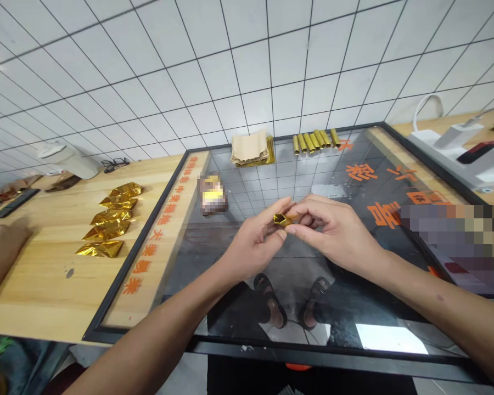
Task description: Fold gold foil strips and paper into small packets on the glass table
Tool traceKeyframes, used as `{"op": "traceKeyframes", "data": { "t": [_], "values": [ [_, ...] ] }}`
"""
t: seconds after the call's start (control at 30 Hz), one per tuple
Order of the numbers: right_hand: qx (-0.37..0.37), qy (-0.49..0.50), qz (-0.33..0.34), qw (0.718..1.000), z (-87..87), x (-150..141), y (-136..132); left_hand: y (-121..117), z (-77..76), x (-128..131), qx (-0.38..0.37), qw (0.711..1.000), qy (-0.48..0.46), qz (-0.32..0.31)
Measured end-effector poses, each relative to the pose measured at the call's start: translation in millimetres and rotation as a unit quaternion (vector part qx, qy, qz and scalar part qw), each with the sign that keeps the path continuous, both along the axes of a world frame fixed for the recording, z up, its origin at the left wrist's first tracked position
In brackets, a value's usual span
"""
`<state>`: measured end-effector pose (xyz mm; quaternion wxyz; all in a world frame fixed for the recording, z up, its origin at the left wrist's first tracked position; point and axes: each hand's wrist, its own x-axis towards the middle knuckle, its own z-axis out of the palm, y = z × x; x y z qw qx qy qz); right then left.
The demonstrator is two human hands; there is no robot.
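Observation:
Above the middle of a glass panel, my left hand [257, 238] and my right hand [329, 225] meet at a small gold paper roll [280, 219]. Its hollow, slightly squashed end faces me. The left fingers and thumb close on one side of it; the right thumb and fingers pinch the other side, covering much of its length. Beyond my hands lies a row of several similar gold paper rolls [316, 141] at the panel's back edge. Left of that row sits a stack of brown-backed gold paper sheets [251, 149].
A black-framed glass panel [230, 263] with orange lettering covers the table. A blurred-out small pack [212, 195] rests on it. Several folded gold foil pieces [102, 249] lie on the wood [61, 302] at left, near another person's arm [2, 258]. A white power strip [448, 153] stands right.

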<state>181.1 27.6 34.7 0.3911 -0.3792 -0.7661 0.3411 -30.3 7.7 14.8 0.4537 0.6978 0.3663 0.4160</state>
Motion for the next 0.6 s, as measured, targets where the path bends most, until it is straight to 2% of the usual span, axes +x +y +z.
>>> {"op": "traceKeyframes", "data": {
  "t": [0.47,0.6],
  "values": [
    [0.033,-0.047,-0.014,0.998,-6.0,1.0,-0.1,-1.8,5.7,3.5,0.005,0.998,-0.055,0.013],
    [0.052,-0.061,-0.014,0.997,-7.2,2.9,1.5,-2.9,12.6,2.4,-0.053,0.996,-0.072,-0.012]
  ]
}}
